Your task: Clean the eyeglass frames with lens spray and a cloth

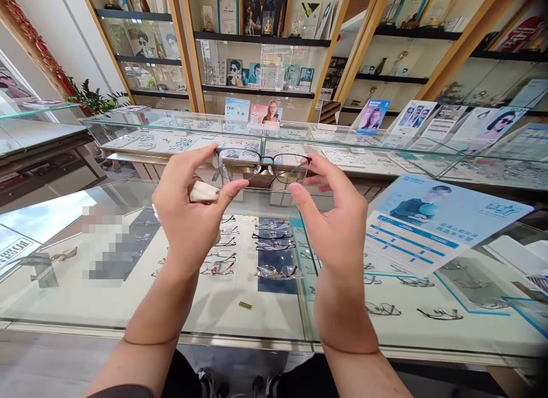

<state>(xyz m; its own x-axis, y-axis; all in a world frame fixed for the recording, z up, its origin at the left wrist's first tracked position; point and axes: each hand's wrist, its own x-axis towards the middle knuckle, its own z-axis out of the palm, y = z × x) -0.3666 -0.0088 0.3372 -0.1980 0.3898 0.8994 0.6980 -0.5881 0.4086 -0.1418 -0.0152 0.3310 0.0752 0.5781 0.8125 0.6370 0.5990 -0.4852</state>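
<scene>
- Left hand (188, 206) is clamped on the glasses (267, 159) at left, a white wad (204, 191) in its curled fingers.
- Right hand (336, 215) grips their right end.
- Glass worktop (218, 324) below.

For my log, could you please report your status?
Left hand: on thin dark-rimmed eyeglasses, bunched white cloth in grip. Right hand: at their other end. Eyeglasses: raised above glass-topped display case, unobstructed.

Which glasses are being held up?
The dark-rimmed pair, held between the left hand and right hand; the pairs on the navy panel lie inside the glass counter.
</scene>
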